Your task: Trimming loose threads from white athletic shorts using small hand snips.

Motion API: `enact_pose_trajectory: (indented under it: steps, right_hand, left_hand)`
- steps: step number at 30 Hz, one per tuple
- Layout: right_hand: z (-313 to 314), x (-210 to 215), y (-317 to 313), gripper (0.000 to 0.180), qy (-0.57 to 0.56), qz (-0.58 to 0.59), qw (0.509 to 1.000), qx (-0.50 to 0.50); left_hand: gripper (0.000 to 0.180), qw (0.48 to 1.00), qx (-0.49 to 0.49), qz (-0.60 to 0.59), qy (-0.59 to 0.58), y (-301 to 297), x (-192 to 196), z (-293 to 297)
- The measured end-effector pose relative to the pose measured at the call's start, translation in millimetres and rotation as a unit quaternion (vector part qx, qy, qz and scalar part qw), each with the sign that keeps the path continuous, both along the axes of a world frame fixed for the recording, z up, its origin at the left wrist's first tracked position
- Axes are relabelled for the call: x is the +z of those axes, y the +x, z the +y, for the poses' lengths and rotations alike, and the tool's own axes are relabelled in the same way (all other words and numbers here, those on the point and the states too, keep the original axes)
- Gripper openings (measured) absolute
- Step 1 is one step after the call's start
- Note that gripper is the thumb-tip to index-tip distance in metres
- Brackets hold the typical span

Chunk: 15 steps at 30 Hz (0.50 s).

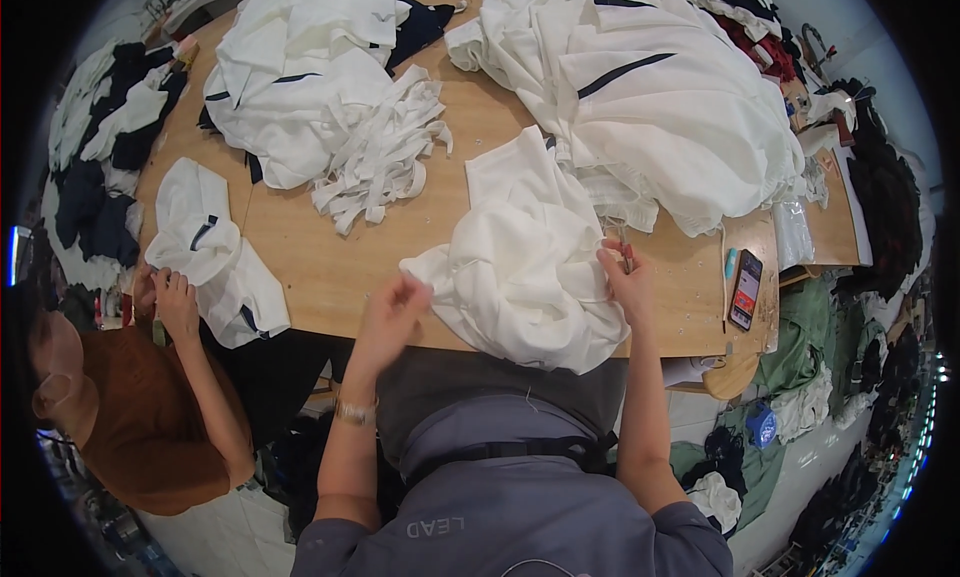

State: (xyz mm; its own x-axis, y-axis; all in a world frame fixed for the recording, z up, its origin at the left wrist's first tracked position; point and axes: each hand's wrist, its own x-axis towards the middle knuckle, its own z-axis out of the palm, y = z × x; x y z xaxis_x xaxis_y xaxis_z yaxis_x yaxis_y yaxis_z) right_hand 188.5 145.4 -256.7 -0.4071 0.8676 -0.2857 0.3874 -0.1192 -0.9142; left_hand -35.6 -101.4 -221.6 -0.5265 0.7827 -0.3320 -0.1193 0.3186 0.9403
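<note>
A bunched white fabric garment (530,277) lies in front of me over the table's near edge. My left hand (393,317) is at its left corner, fingers drawn together and slightly blurred; whether cloth or thread is between them is hidden. On the garment's right side, my right hand (628,282) is closed around small dark metal thread snips (627,256), whose lower part the fingers cover. Its fingertips touch the cloth.
White garments with navy trim form a left pile (290,87) and a right pile (650,107). White strips (385,157) lie between. A phone (745,290) lies right. At left, a co-worker's hands (170,299) handle a white piece (205,242).
</note>
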Motion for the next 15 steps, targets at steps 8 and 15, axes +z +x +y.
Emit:
enact_pose_trajectory:
  steps: [8, 15]
  right_hand:
    - [3.3, -10.9, 2.2, 0.022, 0.301, -0.141, 0.941, 0.056]
    - [-16.6, 11.3, 46.4, 0.014, 0.399, 0.055, 0.905, -0.134]
  left_hand:
    - [0.02, 0.96, -0.027, 0.273, -0.061, 11.4, -37.3, 69.8]
    - [0.025, 0.814, 0.094, 0.554, 0.147, 4.4, -9.2, 42.3]
